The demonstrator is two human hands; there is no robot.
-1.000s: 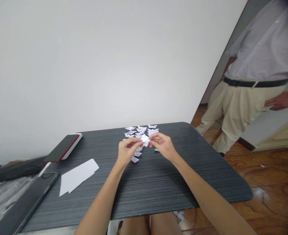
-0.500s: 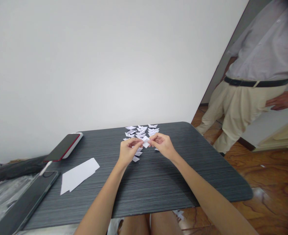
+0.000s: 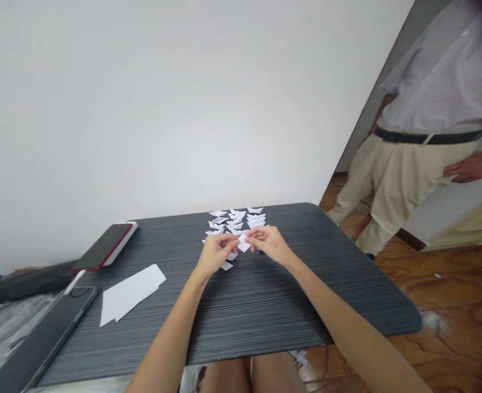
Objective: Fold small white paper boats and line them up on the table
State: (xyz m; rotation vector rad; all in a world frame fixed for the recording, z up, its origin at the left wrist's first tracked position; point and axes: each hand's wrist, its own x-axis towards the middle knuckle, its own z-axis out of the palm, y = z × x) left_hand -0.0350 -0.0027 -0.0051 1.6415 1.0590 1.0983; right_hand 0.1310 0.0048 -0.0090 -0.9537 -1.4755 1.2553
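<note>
Between my two hands is a small folded white paper (image 3: 244,243), diamond-shaped, held above the dark table (image 3: 290,311). My left hand (image 3: 216,252) pinches its left corner between thumb and fingers. On the other side, my right hand (image 3: 270,243) pinches the right corner the same way. Just behind the hands, several folded paper boats (image 3: 236,220) stand in rows on the table, and some are partly hidden by my fingers. One paper boat (image 3: 226,266) lies nearer to me, beside my left wrist.
Flat white paper sheets (image 3: 132,295) lie on the left of the table. A red-edged phone (image 3: 103,248) rests on a white box at the back left, and another phone (image 3: 71,322) lies at the left edge. A person (image 3: 424,125) stands beyond the table's right side.
Both hands have lowered very slightly with the folded paper still between them, and the left fingers have shifted a little. The rest stays in place.
</note>
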